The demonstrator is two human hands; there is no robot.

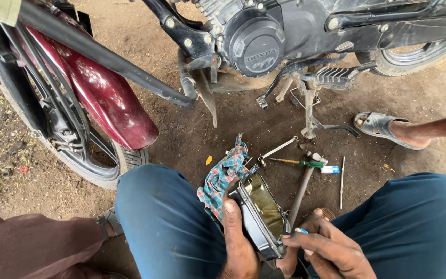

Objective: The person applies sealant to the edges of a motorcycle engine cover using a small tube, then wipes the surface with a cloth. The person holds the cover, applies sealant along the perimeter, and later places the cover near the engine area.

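My left hand (238,235) grips a black, oily metal engine cover (260,214) by its near edge, thumb along the rim, held between my knees in blue trousers. My right hand (331,248) rests against the cover's lower right corner with a small blue-tipped tool (301,231) pinched in its fingers. A checked cloth (223,175) lies under and behind the cover.
On the dirt lie a spanner (279,148), a green-handled screwdriver (298,163), a hammer (303,186) and a thin rod (341,181). A motorcycle's red front mudguard (107,98), wheel (78,155) and engine (256,44) stand ahead. Another person's sandalled foot (388,129) is at right.
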